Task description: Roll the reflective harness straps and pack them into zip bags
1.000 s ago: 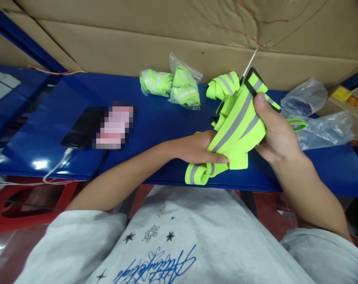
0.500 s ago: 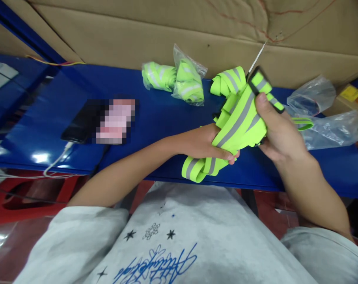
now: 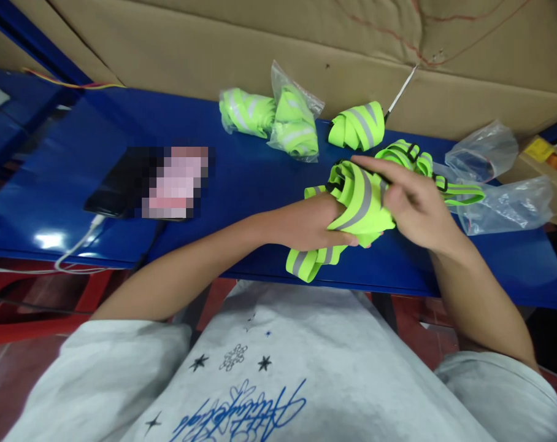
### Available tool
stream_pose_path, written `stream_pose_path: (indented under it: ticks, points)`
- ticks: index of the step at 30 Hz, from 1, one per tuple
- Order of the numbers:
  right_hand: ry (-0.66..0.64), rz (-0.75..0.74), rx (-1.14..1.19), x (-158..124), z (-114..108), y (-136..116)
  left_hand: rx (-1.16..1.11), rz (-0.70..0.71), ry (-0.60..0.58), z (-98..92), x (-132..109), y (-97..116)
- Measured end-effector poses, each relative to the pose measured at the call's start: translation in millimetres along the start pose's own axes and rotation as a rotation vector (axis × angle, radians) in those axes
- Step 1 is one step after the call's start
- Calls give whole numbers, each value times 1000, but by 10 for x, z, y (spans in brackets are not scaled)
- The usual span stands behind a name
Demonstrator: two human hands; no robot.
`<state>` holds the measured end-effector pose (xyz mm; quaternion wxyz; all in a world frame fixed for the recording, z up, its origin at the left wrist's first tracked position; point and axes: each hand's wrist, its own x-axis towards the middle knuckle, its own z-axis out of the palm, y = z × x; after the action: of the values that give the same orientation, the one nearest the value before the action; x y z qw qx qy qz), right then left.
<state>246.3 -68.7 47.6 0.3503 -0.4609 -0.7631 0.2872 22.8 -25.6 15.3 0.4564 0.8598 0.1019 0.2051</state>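
My left hand (image 3: 306,221) is closed round a folded bundle of neon-yellow reflective strap (image 3: 364,205) with a grey stripe. A loop of the same strap hangs out below my fingers, over the table's front edge. On the bundle's right side lies my right hand (image 3: 419,205), its index finger stretched along the top and its thumb pressed against the strap. A dark piece shows under that index finger. Its other fingers are mostly hidden. Behind the right hand, more strap with black buckles (image 3: 411,152) rests on the table.
A rolled reflective strap (image 3: 359,126) and two bagged rolls (image 3: 294,126) lie along the cardboard at the back. Clear plastic bags (image 3: 506,205) are on the right. At left, a black phone (image 3: 110,190) with a white cable lies on the blue table (image 3: 242,178), beside a blurred-out patch.
My right hand has come down and left across the bundle, and its index finger is now stretched out. The buckled strap end it held up is lower, and the bundle is more compact.
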Motion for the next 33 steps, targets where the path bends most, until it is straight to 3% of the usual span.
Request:
stream_pose_path:
  ticks: [3, 5, 8, 13, 16, 19, 22, 27, 33]
  points:
    - [-239, -48, -89, -36, -34, -36, 33, 30, 0, 13, -9, -1]
    - [-296, -32, -140, -42, -6, -18, 40, 18, -18, 20, -5, -17]
    - [-210, 11, -162, -37, 61, 10, -76, -50, 20, 10, 11, -28]
    - [18, 61, -182, -34, 94, 9, -779, -334, -19, 53, 50, 12]
    - [118, 54, -186, -46, 55, -14, -1034, -366, -83, 140, 75, -11]
    - [163, 16, -146, -63, -25, -53, -958, -359, -208, 166, 90, -64]
    - [124, 20, -38, -88, -123, -85, -776, -338, -247, 76, 89, -91]
    - [48, 204, 198, -148, -186, -56, -539, -305, -221, -84, 75, -55]
    - [-47, 445, 603, -110, -104, -54, -545, -251, -226, -44, 58, -27]
